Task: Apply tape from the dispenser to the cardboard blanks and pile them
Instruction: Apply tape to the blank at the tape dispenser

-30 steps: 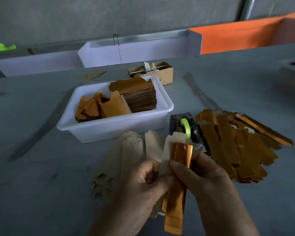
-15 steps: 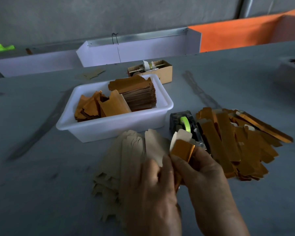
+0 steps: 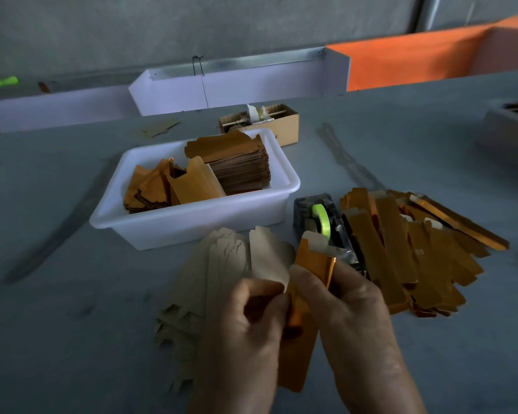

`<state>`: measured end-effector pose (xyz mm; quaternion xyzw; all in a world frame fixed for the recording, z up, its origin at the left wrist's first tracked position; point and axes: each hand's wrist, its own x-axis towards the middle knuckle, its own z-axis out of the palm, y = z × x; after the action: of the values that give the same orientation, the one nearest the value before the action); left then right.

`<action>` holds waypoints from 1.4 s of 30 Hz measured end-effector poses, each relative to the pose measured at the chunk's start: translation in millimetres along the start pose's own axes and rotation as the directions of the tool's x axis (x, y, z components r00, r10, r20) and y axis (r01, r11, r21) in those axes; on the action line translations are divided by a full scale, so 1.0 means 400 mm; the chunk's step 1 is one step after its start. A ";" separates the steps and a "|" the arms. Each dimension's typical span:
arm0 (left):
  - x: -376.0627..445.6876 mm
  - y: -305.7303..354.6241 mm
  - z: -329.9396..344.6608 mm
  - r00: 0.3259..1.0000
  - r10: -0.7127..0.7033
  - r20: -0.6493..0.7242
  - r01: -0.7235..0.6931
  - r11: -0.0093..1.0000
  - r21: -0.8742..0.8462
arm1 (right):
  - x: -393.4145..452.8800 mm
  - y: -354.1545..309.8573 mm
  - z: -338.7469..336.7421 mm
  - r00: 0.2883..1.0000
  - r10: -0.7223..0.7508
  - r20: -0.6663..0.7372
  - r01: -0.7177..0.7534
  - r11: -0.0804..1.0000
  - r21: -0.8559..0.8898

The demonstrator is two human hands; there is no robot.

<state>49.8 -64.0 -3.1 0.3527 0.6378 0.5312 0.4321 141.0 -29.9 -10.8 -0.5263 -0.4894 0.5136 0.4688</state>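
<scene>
Blank: gold cardboard blank (image 3: pixel 307 297) pinched by both hands, left hand (image 3: pixel 251 321), right hand (image 3: pixel 350 312).
Done: taped pile (image 3: pixel 416 252) right of dispenser (image 3: pixel 326 225).
Left: untaped blanks (image 3: pixel 222 273) on counter (image 3: pixel 72 339).

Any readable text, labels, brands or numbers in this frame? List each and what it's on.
None can be read.
Tape dispenser: no brand or label legible on its dark body or the green tape roll.
Small cardboard box: no print visible on its side.
White bin: plain wall, no marking.
Gold blank held by both hands, and the pile of gold blanks: plain foil, no text.
</scene>
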 end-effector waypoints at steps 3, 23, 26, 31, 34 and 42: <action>0.015 0.018 -0.025 0.984 -0.116 0.134 0.121 0.992 -0.030 | 0.005 -0.001 0.002 1.000 -0.013 -0.023 0.014 0.999 0.048; 0.041 0.027 0.008 0.998 -0.068 0.018 0.070 0.957 -0.280 | 0.092 0.005 -0.130 0.970 -0.243 -0.005 0.196 0.795 -0.574; 0.044 0.018 0.010 0.998 -0.067 0.006 0.066 0.964 -0.256 | 0.099 0.018 -0.134 0.972 -0.218 -0.082 0.116 0.760 -0.640; 0.050 -0.002 0.011 0.998 -0.064 0.019 0.067 0.967 -0.245 | 0.104 0.016 -0.129 0.987 -0.160 -0.027 0.109 0.773 -0.625; 0.053 -0.011 0.013 0.998 -0.067 0.023 0.070 0.976 -0.208 | 0.106 0.009 -0.127 0.990 -0.137 -0.018 0.100 0.802 -0.589; 0.055 -0.032 0.019 0.994 -0.098 0.043 0.104 0.979 -0.173 | 0.115 0.022 -0.110 0.972 -0.204 -0.119 0.123 0.867 -0.483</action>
<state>48.5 -43.7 -20.2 0.2896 0.5983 0.5563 0.4986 185.0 15.5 -22.0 -0.6221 -0.6016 0.2915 0.4075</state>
